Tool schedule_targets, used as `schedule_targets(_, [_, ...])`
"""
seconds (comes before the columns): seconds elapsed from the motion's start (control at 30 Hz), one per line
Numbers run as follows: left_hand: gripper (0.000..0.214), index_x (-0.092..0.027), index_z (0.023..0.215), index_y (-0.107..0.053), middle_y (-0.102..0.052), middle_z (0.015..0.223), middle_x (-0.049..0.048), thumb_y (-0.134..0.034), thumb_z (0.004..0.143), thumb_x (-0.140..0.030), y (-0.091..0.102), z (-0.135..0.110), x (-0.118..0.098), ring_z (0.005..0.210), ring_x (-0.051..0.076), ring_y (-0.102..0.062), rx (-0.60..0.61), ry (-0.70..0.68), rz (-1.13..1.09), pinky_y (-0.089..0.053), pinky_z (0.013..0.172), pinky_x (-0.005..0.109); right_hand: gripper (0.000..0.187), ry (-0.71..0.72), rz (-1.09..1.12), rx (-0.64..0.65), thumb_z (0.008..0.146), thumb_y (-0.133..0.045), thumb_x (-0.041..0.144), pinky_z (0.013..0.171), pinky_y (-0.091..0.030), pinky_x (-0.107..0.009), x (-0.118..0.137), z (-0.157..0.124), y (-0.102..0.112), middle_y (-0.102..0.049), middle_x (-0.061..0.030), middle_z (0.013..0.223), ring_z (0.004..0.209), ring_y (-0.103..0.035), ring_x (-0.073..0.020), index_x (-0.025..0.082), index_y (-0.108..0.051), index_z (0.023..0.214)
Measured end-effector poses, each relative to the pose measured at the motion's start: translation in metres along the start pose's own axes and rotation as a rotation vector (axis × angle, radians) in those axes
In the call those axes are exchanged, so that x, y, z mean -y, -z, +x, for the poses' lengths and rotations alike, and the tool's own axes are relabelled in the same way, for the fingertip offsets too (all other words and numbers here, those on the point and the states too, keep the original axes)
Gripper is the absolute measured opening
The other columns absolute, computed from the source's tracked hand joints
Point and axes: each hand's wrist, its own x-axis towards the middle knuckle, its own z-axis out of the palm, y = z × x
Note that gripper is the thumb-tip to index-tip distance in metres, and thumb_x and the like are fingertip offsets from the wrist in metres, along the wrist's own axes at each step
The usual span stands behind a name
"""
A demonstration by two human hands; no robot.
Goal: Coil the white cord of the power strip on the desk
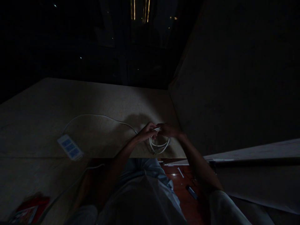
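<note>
Near the table's front edge, both hands grip a coiled white cable (161, 150). My left hand (148, 132) is closed around the left side of the bundle, its fingers meeting the loops. My right hand (169, 129) holds the same coil from the right; shadow hides most of its fingers. Several loops hang below the hands. From my left hand the cable runs left across the table in a curve to a white power strip (69, 147) with blue socket faces, which lies at an angle on the tabletop.
The pale tabletop (98, 97) reaches back to a dark window (150, 56). A dark panel (234, 78) stands at the right. Another white cord (95, 167) trails at lower left, near a red packet (32, 209). A dark oblong object (192, 192) lies on the reddish floor.
</note>
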Motion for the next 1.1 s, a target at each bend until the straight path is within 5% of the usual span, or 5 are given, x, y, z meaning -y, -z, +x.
schedule_targets(0.27, [0.048, -0.018, 0.108, -0.063, -0.071, 0.106, 0.0079, -0.079, 0.071, -0.044, 0.018, -0.016, 0.041, 0.102, 0.024, -0.067, 0.04, -0.19, 0.412, -0.051, 0.09, 0.036, 0.021, -0.162, 0.361, -0.119, 0.066, -0.072, 0.036, 0.042, -0.027, -0.017, -0.013, -0.023, -0.006, -0.054, 0.0069, 0.054, 0.043, -0.037, -0.0056, 0.016, -0.07, 0.072])
schedule_targets(0.47, [0.045, -0.019, 0.118, -0.064, -0.066, 0.126, 0.0147, -0.073, 0.08, -0.041, 0.03, -0.026, 0.053, 0.127, 0.032, -0.056, -0.266, -0.391, 0.918, -0.033, 0.115, 0.051, 0.028, -0.264, 0.533, -0.188, 0.06, -0.077, 0.035, 0.036, -0.023, -0.017, 0.001, -0.038, 0.002, -0.046, 0.0101, 0.051, 0.038, -0.033, -0.0042, 0.017, -0.069, 0.079])
schedule_targets(0.63, [0.03, -0.022, 0.119, -0.063, -0.063, 0.132, 0.0127, -0.058, 0.091, -0.032, 0.053, -0.03, 0.054, 0.138, 0.028, -0.046, -0.498, -0.457, 1.017, -0.025, 0.121, 0.05, 0.031, -0.267, 0.672, -0.296, 0.056, -0.08, 0.034, 0.035, -0.022, -0.018, 0.016, -0.054, 0.019, -0.044, 0.0106, 0.049, 0.036, -0.03, -0.0041, 0.017, -0.067, 0.08])
schedule_targets(0.87, [0.02, -0.021, 0.104, -0.065, -0.068, 0.119, 0.0123, -0.057, 0.092, -0.035, 0.07, -0.03, 0.051, 0.115, 0.024, -0.063, -0.654, -0.488, 0.833, -0.048, 0.1, 0.037, 0.03, -0.226, 0.891, -0.444, 0.056, -0.082, 0.027, 0.032, -0.019, -0.017, 0.02, -0.068, 0.033, -0.037, 0.0128, 0.048, 0.036, -0.02, -0.0021, 0.018, -0.063, 0.077])
schedule_targets(1.1, [0.034, -0.019, 0.082, -0.066, -0.067, 0.069, 0.0013, -0.06, 0.086, -0.052, 0.039, -0.015, 0.038, 0.065, 0.015, -0.064, -0.583, -0.368, 0.37, -0.05, 0.068, 0.026, 0.02, -0.073, 1.224, -0.579, 0.07, -0.074, 0.02, 0.03, -0.02, -0.015, 0.007, -0.06, 0.028, -0.023, 0.0142, 0.047, 0.036, -0.015, -0.0029, 0.019, -0.054, 0.073])
